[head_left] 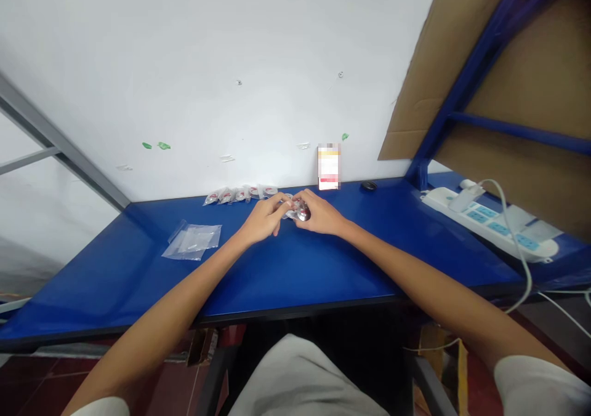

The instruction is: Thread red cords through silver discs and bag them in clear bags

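Observation:
My right hand is closed round a small round disc with a shiny, silvery face. My left hand meets it over the blue table, with its fingertips pinched at a clear plastic bag beside the disc. Fingers cover much of the bag, so whether the disc is partly inside cannot be made out. Behind the left hand, a row of several round discs in clear bags lies along the wall. Flat clear plastic bags lie in a loose stack left of my left forearm.
A lit phone-like screen leans upright against the white wall. A small black object lies to its right. On the blue table's right side sits a white power strip with a plugged-in charger and cable. Blue metal framing stands behind it.

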A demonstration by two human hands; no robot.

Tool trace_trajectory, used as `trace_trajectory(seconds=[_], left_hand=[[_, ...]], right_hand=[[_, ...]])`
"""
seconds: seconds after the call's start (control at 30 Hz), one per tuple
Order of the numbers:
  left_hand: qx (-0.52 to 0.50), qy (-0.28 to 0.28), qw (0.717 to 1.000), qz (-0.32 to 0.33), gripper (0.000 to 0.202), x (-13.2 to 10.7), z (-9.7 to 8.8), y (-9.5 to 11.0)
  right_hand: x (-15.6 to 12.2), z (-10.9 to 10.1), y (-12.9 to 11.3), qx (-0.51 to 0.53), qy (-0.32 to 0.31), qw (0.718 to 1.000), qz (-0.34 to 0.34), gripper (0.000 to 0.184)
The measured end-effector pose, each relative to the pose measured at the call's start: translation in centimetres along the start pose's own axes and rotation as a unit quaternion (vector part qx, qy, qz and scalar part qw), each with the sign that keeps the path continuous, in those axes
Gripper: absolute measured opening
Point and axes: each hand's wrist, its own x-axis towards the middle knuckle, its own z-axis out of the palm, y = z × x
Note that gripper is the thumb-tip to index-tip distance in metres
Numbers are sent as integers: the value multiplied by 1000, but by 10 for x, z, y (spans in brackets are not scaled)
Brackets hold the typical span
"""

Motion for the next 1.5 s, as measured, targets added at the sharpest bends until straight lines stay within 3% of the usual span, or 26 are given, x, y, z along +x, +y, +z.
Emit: trace_trajectory(seconds=[0.37,0.47,0.57,0.63,0.7,0.8,0.87,0.93,1.07,1.13,1.3,1.4,1.5], left_hand=[[129,-30,989,66,40,-8,12,2],[117,19,990,72,30,-5,4,0],[63,115,990,51,22,1,-5,-6],[13,164,986,30,23,5,-8,-13],[-63,156,986,6,33,9,-7,-21],[-174,26,984,-27,47,11,4,-30],[-192,-35,980,-25,51,10,15,-31],[-184,-24,983,-8,51,9,26,-28],[-180,53,982,-2,45,9,37,-20],[-184,76,980,-1,41,9,35,-19],[-140,107,984,23,36,8,21,-22],[-55,106,992,38,42,5,15,-22],[-51,95,993,58,47,4,10,-21]], right_hand=[[-1,0,-4,24,-9,1000,-1,32],[1,3,-1,45,11,999,1,39],[5,5,2,100,33,994,36,42],[8,6,2,172,36,980,92,40],[10,5,0,269,38,950,154,40],[10,1,-7,394,34,896,202,45],[9,-2,-14,442,30,873,204,48],[8,-4,-22,473,32,858,196,53],[8,-8,-32,509,18,840,186,63],[8,-9,-31,497,9,849,177,60],[11,-8,-13,393,26,910,129,46],[11,-5,-2,385,39,916,109,44],[10,-3,3,382,46,916,110,42]])
